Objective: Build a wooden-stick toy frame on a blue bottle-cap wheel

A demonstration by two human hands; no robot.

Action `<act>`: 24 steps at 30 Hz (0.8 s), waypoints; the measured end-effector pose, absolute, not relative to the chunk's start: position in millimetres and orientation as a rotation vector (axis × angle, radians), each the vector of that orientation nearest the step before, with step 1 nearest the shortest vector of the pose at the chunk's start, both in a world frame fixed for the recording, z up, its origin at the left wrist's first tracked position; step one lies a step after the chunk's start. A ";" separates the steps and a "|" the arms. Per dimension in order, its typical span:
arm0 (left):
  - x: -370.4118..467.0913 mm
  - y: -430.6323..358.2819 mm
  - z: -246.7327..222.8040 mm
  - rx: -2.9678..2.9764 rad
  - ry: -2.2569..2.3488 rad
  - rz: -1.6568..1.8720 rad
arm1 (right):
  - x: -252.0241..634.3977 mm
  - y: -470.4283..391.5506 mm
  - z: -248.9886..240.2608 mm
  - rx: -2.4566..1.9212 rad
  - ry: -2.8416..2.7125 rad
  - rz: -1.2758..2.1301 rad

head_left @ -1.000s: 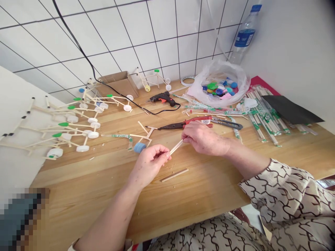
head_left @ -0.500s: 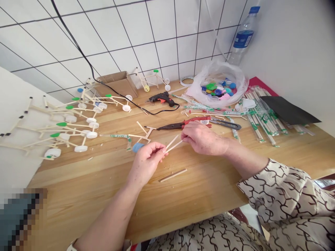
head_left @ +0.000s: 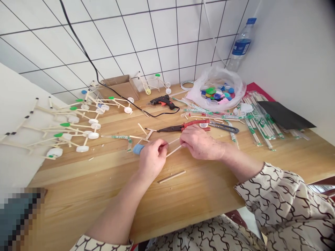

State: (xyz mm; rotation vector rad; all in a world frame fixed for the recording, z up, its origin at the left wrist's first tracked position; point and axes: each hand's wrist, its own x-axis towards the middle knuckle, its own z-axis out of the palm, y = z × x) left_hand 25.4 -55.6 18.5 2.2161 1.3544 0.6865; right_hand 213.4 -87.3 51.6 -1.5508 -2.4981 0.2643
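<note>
Two thin pale wooden sticks (head_left: 173,151) span the gap between my hands, slightly apart from each other. My left hand (head_left: 154,157) is closed in a pinch around their left ends. At the other ends, the fingers of my right hand (head_left: 201,143) are pressed together; these fingertips are partly hidden. A short loose wooden stick (head_left: 172,176) lies on the table below my hands. Just left of my left hand are a blue cap (head_left: 138,149) and a small joined stick frame (head_left: 149,134). Red-handled pliers (head_left: 170,128) lie just behind my right hand.
Several stick models with white cap wheels (head_left: 82,149) stand at left. Behind are a cardboard box (head_left: 121,87), a glue gun (head_left: 163,101) with its cable, and a plastic bag (head_left: 195,97) of caps. Snips (head_left: 225,127), wrapped chopsticks (head_left: 261,120) and a bottle (head_left: 239,48) are at right.
My left hand has turned, its fingers curling over the stick ends. My right hand has shifted slightly down, and its fingertips now reach both sticks. The view has tilted a little.
</note>
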 end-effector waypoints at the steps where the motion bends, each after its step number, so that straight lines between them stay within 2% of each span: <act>1: 25.1 -55.0 16.3 2.273 1.338 0.693 | 213.0 -87.4 50.2 -1.534 -2.497 0.254; 7: 28.4 -66.8 19.0 2.398 1.183 0.880 | 208.8 -90.0 41.9 -1.448 -2.517 0.223; 24: 31.3 -85.0 21.6 1.973 1.122 0.732 | 200.1 -95.5 45.8 -1.386 -2.550 0.194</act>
